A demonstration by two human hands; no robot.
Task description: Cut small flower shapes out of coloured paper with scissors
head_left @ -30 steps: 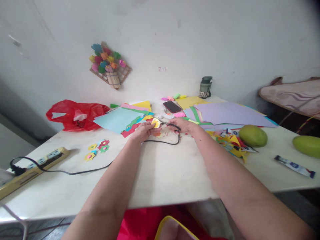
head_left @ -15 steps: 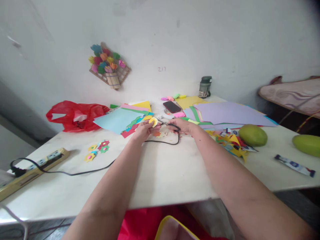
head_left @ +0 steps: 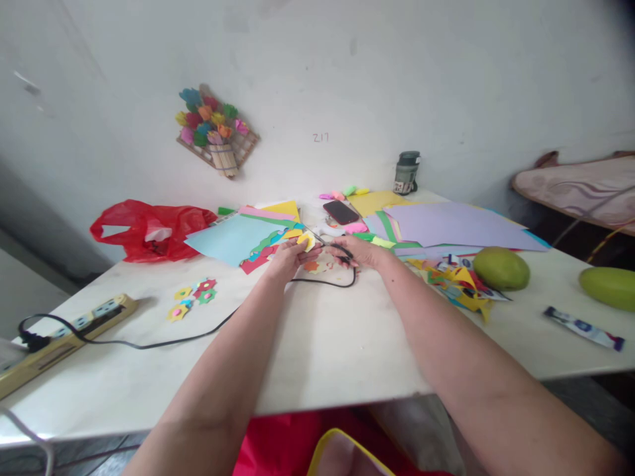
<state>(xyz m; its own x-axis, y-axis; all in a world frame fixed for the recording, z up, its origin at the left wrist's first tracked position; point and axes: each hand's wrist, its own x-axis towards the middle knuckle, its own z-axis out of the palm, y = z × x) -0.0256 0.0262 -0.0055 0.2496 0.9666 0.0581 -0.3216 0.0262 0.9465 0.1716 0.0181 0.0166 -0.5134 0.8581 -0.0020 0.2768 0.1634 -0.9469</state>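
Note:
Near the middle of the table, my left hand (head_left: 292, 258) is closed on a small yellow and white paper piece (head_left: 306, 240), pinched between thumb and fingers. My right hand (head_left: 361, 251) grips a pair of scissors (head_left: 343, 251) by its dark handles, with the blades pointing left toward that piece. Whether the blades touch the paper I cannot tell. Below both hands lie paper scraps (head_left: 325, 267) and a loop of black cable (head_left: 327, 284). Several cut paper flowers (head_left: 205, 291) rest on the table, left of my left forearm.
Coloured paper sheets (head_left: 441, 221) lie at the back right, and blue paper (head_left: 233, 239) at the left. A phone (head_left: 340, 212), green tumbler (head_left: 407, 173), red plastic bag (head_left: 143, 231), power strip (head_left: 94, 324), scrap pile (head_left: 461, 284), mango-like fruit (head_left: 501, 268) and a glue tube (head_left: 584, 328) surround the hands.
The paper piece and my left hand have shifted slightly right, toward the scissors. The scissors in my right hand have turned a little; their blades now show more clearly beside the paper.

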